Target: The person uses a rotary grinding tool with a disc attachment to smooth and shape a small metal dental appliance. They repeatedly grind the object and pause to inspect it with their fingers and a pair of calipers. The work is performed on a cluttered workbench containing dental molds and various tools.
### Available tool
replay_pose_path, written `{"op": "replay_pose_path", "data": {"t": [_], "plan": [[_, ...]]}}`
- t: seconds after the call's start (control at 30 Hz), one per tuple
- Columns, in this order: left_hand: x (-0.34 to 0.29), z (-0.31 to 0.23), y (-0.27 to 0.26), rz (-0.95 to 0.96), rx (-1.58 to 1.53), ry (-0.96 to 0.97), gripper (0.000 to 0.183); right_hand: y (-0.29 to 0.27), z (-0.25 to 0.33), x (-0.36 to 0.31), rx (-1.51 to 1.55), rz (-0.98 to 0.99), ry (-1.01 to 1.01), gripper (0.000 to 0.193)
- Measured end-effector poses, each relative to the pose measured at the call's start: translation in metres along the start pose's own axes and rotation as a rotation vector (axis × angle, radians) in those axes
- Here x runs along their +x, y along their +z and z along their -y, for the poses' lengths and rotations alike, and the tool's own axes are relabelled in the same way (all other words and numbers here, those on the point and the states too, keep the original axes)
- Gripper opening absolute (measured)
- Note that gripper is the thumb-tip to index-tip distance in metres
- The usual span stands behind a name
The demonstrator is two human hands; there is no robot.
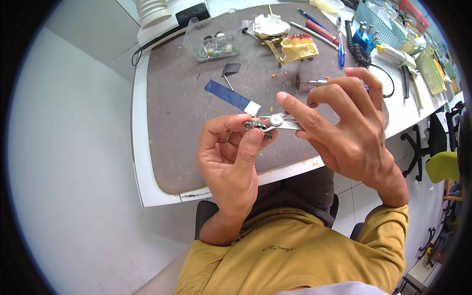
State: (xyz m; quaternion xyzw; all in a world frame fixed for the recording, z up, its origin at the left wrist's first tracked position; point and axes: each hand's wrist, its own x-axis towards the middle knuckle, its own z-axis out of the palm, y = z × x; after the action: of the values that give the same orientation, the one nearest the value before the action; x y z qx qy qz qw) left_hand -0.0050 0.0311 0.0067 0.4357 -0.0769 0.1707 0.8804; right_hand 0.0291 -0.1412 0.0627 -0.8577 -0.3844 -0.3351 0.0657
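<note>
Between the thumb and fingertips of my left hand point(227, 150) is a small shiny metal dental framework point(254, 125) with rounded, tooth-like parts. My fingers cover some of it. My right hand point(351, 120) grips a small silver caliper point(276, 120) with a round pivot, its thumb and fingers at the handle end. The caliper's curved jaws reach the metal piece beside my left thumb; whether they pinch it is too small to tell. Both hands are raised over the near part of the brown mat point(182, 147). Behind the right fingers lies a handpiece point(309, 82) with a reddish disc point(297, 81).
A blue strip point(226, 94) with a white end lies beyond my left hand. Farther back are a clear plastic box point(216, 46), a white plaster model point(271, 25) and a yellow dental model point(300, 48). Pens, a blue bur holder point(364, 39) and baskets point(376, 24) stand at right.
</note>
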Motion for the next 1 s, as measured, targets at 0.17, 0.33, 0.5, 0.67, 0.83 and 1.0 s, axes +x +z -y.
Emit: {"op": "replay_pose_path", "data": {"t": [0.17,0.33,0.5,0.67,0.83,1.0], "plan": [[0.0,0.001,0.0,-0.006,-0.005,0.007,0.016,0.0,0.001,0.0,-0.02,-0.009,0.005,0.042],[0.0,0.001,0.0,-0.007,-0.003,0.037,0.016,0.001,0.002,0.001,-0.033,-0.039,0.0,0.043],[-0.001,0.004,0.0,-0.026,0.038,0.088,0.018,0.002,0.0,0.001,-0.02,-0.054,-0.019,0.044],[-0.001,0.006,-0.002,0.007,0.102,0.174,0.02,0.0,-0.004,0.003,0.065,-0.084,-0.036,0.05],[0.0,0.008,-0.003,0.032,0.099,0.194,0.02,0.008,-0.01,0.002,0.285,-0.147,-0.005,0.053],[0.0,0.008,-0.004,0.034,0.125,0.204,0.02,0.012,-0.015,0.001,0.363,-0.149,-0.009,0.055]]}}
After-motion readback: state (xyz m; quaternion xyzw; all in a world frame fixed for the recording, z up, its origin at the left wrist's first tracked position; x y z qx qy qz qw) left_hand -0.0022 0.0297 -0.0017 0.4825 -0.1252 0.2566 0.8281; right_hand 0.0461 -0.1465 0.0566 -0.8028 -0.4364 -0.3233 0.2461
